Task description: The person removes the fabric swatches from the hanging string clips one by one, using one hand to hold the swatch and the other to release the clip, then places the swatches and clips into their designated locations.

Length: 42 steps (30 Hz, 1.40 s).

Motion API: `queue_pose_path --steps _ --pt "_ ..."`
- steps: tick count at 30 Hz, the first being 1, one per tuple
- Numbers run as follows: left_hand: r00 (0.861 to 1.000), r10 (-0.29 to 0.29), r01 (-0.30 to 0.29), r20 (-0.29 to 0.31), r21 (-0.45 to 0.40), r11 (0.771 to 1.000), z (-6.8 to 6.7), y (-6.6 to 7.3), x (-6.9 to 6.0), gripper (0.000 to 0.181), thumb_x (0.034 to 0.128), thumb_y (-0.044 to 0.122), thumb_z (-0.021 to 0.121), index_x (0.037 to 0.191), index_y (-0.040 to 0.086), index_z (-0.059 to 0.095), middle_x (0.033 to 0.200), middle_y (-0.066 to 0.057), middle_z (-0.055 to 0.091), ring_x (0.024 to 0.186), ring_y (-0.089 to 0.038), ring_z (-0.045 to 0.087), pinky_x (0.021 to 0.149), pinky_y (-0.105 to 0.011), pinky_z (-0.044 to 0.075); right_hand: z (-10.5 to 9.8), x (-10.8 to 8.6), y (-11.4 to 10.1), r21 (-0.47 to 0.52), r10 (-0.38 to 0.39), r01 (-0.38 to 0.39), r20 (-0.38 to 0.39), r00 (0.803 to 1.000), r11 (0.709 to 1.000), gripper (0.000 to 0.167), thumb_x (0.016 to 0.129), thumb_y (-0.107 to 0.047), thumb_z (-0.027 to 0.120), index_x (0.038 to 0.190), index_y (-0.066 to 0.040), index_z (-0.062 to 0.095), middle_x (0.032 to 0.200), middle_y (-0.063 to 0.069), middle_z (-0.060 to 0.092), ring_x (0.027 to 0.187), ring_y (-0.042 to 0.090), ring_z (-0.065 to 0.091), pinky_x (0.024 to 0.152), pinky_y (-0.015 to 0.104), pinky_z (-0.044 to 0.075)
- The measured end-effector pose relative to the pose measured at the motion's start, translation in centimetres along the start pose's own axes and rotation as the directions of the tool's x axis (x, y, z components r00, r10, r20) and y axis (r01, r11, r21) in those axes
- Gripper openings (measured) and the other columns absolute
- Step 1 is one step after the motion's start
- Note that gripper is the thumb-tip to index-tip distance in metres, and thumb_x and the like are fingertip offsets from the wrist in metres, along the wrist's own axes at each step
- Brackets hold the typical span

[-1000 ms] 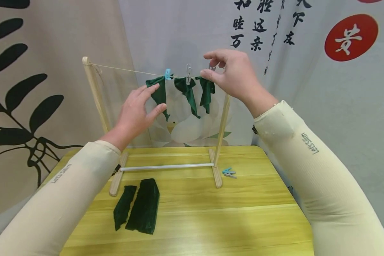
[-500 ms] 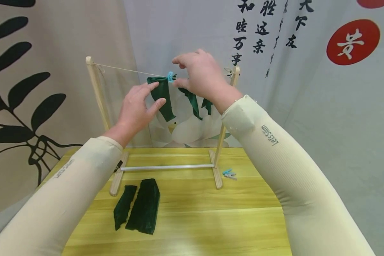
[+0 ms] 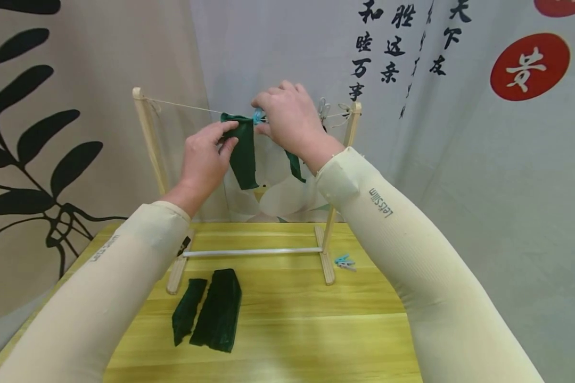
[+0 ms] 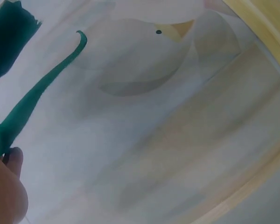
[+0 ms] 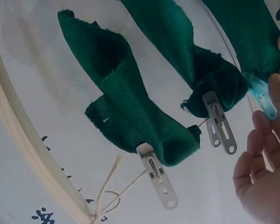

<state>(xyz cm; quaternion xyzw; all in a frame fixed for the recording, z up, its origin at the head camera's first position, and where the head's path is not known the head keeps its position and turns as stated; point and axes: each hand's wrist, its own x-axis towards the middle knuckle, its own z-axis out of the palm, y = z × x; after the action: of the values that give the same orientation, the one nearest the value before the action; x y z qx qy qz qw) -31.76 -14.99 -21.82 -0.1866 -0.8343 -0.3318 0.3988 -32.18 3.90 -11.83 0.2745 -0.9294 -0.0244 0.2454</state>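
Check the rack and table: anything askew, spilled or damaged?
No spill visible. On the line, the green cloth nearest the twine knot hangs bunched and curled under its grey clip, not flat. The narrow green cloth on the table has uneven edges, possibly just rough cutting.

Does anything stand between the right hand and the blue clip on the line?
Nothing visible does: the right hand grips the blue clip, and the nearest gray clip sits farther right along the line.
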Motion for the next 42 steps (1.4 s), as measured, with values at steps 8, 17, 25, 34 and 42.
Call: queue_pose_path --steps 8,17,25,34,42 --pt "0.999 -0.032 0.033 -0.02 0.029 0.999 0.3 0.03 0.29 0.027 0.1049 0.0 0.064 0.129 0.003 0.075 0.133 -0.017 0.075 0.127 -0.036 0.07 0.114 -0.048 0.054 0.11 0.06 0.22 0.031 0.004 -0.004 0.012 1.0 1.0 0.051 0.104 -0.042 0.069 0.149 -0.019 0.063 0.151 0.001 0.066 0.14 0.028 0.056 0.118 0.042 0.045" --pt "1.0 -0.023 0.024 -0.006 0.042 0.999 0.24 -0.34 0.34 0.036 0.1046 -0.003 0.063 0.138 0.007 0.071 0.139 -0.016 0.073 0.131 -0.035 0.068 0.116 -0.048 0.053 0.11 0.19 0.05 0.045 -0.002 0.003 -0.006 1.0 0.999 0.046 0.104 -0.04 0.07 0.145 -0.018 0.067 0.146 0.001 0.069 0.131 0.027 0.058 0.112 0.04 0.047" --pt "1.0 -0.012 0.012 0.0 0.035 0.999 0.08 -0.67 0.37 0.044 0.1025 -0.007 0.063 0.144 0.007 0.067 0.143 -0.017 0.07 0.122 -0.036 0.069 0.107 -0.048 0.058 0.02 0.24 -0.34 0.033 0.007 -0.007 -0.01 1.0 0.999 0.042 0.105 -0.036 0.07 0.141 -0.017 0.069 0.143 0.002 0.071 0.128 0.027 0.06 0.109 0.038 0.049" --pt "1.0 -0.012 0.012 0.006 0.024 1.0 -0.07 -0.7 0.32 0.047 0.0996 -0.01 0.064 0.144 0.004 0.067 0.149 -0.019 0.065 0.113 -0.039 0.069 0.1 -0.051 0.06 0.29 0.29 -0.33 0.065 0.007 -0.003 -0.057 0.998 0.998 0.034 0.104 -0.032 0.072 0.132 -0.013 0.074 0.132 0.003 0.077 0.118 0.026 0.063 0.107 0.036 0.051" --pt "1.0 -0.008 0.008 0.002 0.006 1.0 -0.08 -0.83 0.32 0.05 0.0979 -0.012 0.066 0.146 0.004 0.065 0.151 -0.019 0.063 0.12 -0.04 0.07 0.103 -0.05 0.059 0.3 0.13 -0.3 0.106 0.004 0.006 -0.095 0.995 0.994 0.028 0.104 -0.028 0.072 0.125 -0.011 0.079 0.126 0.003 0.08 0.115 0.025 0.065 0.108 0.036 0.052"
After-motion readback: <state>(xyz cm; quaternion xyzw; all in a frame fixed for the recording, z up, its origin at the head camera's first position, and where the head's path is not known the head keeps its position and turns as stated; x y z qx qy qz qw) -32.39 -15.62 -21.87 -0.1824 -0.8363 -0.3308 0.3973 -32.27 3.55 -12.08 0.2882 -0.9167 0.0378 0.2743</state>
